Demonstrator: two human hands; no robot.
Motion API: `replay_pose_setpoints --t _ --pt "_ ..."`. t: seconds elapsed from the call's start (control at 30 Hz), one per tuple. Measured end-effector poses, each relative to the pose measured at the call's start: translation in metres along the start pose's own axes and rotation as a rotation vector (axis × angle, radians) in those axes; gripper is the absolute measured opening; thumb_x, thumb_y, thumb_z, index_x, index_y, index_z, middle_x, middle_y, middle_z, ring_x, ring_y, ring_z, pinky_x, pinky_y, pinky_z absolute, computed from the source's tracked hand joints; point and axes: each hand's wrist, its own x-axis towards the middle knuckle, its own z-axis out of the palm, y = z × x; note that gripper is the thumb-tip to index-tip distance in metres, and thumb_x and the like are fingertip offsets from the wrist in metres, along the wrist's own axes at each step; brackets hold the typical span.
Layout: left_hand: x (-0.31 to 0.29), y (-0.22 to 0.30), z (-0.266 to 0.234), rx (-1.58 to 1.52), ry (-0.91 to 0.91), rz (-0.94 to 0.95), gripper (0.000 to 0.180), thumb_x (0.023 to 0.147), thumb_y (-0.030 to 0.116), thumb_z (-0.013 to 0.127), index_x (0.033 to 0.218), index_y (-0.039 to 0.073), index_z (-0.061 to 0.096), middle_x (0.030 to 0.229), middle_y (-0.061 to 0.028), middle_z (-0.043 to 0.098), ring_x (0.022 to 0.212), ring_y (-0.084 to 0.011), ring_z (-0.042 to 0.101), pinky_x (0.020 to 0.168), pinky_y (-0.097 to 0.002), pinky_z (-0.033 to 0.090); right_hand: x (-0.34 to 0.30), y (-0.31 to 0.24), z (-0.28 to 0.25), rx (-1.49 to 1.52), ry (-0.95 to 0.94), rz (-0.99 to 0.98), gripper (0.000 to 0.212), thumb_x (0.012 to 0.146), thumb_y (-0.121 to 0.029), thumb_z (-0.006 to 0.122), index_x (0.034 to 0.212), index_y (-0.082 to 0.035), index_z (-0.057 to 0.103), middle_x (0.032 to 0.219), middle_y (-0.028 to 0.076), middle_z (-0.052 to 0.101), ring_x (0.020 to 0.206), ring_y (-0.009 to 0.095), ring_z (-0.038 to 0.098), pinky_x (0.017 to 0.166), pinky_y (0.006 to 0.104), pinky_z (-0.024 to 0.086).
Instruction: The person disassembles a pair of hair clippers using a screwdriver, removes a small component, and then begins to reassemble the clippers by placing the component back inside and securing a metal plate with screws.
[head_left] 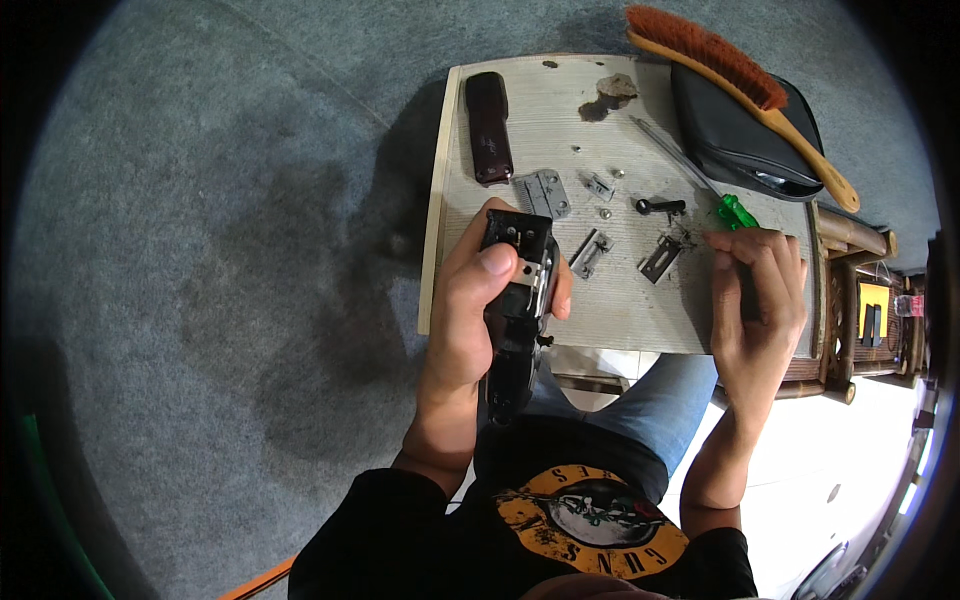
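One black clipper (513,345) overhangs near edge of desk (610,315), open gap rightward | left grip (462,315) wrapped around it | right grip (762,300) half-curled beside green-handled screwdriver (737,213), contents unclear.

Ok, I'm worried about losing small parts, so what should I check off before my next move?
1. Hair clipper supported: ok, the left hand wraps around it.
2. Dark red cover set aside: ok, on the tabletop, near its left edge.
3. Toothed blade on the table: ok, beyond the clipper.
4. Screwdriver nearby: ok, its green handle is by the right hand.
5. Work area clean: not ok, dark debris lies among the parts.
6. Right fingers empty: cannot tell.
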Motion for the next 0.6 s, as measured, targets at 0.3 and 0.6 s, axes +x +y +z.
replay_pose_setpoints --t 0.3,0.6 --pt "-0.0024 -0.002 -0.0008 0.025 -0.064 0.027 0.028 0.093 0.033 0.053 0.095 0.005 0.047 0.075 -0.016 0.064 0.07 -0.0178 0.06 0.07 -0.0326 0.05 -0.0008 0.0003 -0.0018 -0.009 -0.008 0.014 0.015 0.084 0.004 0.065 0.094 -0.003 0.072 0.089 0.007 0.065 0.086 0.023 0.058 0.078 0.0339 0.039" --pt "-0.0033 -0.0026 -0.0051 0.105 -0.136 0.083 0.029 0.092 0.031 0.057 0.096 0.004 0.047 0.077 -0.0136 0.065 0.072 -0.0161 0.061 0.071 -0.0309 0.05 -0.0029 0.0018 -0.0035 0.022 0.053 -0.026 0.015 0.088 0.005 0.065 0.099 -0.001 0.072 0.091 0.008 0.068 0.083 0.022 0.06 0.078 0.033 0.043"
